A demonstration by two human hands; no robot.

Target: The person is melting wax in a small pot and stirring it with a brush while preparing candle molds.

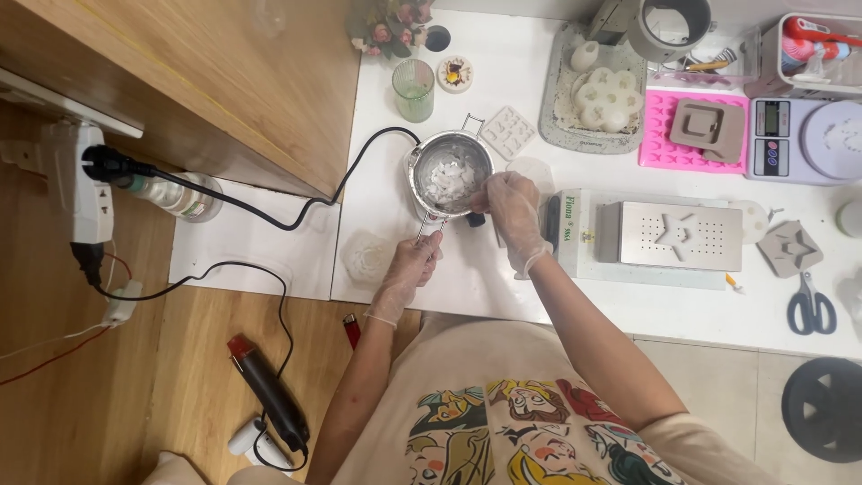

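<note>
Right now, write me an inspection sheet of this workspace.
Surface: white table beside a wooden floor.
Job's things: small metal pot holding white chunks.
Clutter: green ribbed glass, white moulds, pink mould, digital scale, metal-topped box machine, scissors.
Grippers: both gloved; left hand grips the pot's handle, right hand rests at the pot's rim, fingers over the chunks.
Cables: black cable runs from a power strip to the pot's base.
Surroundings: heat gun and red lighter on the floor.
</note>
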